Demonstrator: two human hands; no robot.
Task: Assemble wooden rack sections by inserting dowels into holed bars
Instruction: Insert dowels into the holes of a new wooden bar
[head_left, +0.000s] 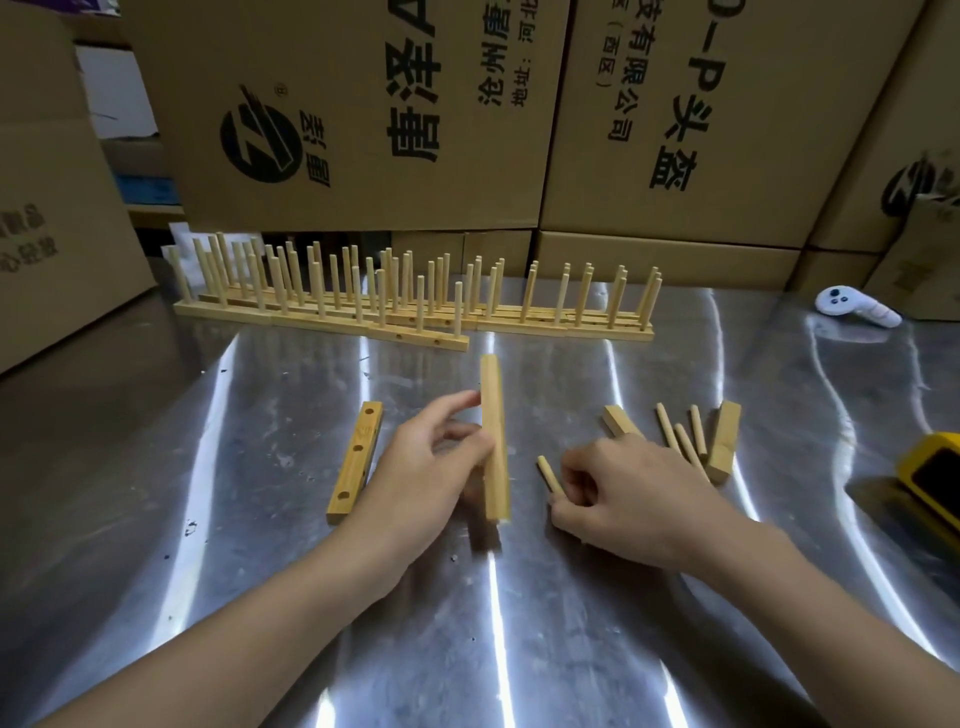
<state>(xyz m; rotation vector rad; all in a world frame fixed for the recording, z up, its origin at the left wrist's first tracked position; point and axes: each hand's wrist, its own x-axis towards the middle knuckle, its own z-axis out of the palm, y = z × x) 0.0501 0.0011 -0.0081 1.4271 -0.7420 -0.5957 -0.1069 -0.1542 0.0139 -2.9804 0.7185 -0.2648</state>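
- The left hand grips a bar at mid-table, thumb on its left face and fingers curled round it. The bar points away from the person. Its near end is blurred, so I cannot tell whether it rests on the table.
- The right hand, just right of the bar, pinches a dowel in curled fingers. The dowel's free end sticks out toward the bar without touching it.
- A holed bar lies flat left of the left hand, three holes facing up.
- Beyond the right hand lie loose dowels, with a block to their right and another block partly hidden by the hand.
- Finished racks stand in a row at the far side, pegs upright, in front of boxes.
- A white controller lies far right, and a yellow thing sits at the right edge.
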